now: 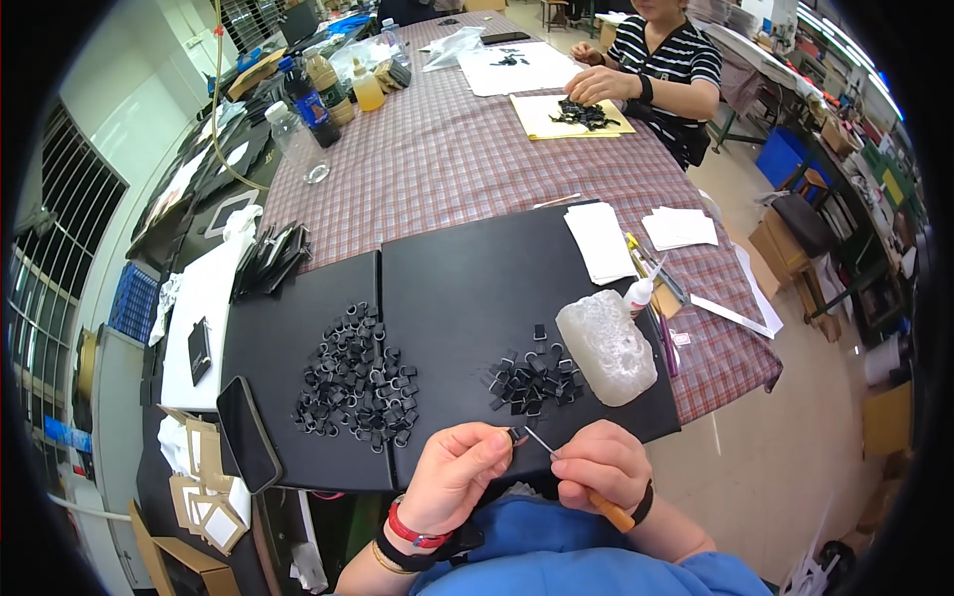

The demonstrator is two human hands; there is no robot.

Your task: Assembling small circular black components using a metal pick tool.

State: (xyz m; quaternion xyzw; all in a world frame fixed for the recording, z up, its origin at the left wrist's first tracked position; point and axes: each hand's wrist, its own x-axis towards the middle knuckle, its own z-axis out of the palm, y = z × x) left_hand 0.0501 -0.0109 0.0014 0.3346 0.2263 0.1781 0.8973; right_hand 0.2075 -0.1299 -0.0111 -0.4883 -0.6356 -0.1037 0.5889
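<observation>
- A checked cloth (427, 169) covered the long table, reaching back past a co-worker (664, 55) in a striped top, whose hand (598, 85) was over black bits on a yellow sheet (531, 107).
- Two black boards (467, 268) lay side by side on the near end, in front of the person.
- A heap of black pieces with metal rings (356, 385) spread across the seam between the boards.
- A whitish, translucent block (608, 350) rested at the right board's edge, with a small white bottle (638, 296) just beyond it.
- A smaller cluster of black pieces (537, 382) lay just left of the block.
- The left hand (459, 471) pinched a small piece between thumb and fingers, at the boards' near edge.
- The right hand (602, 467) grasped a thin metal tool with a wooden handle (610, 511).
- That small piece (517, 435), dark, was near the tool's tip; whether they touched could not be told.
</observation>
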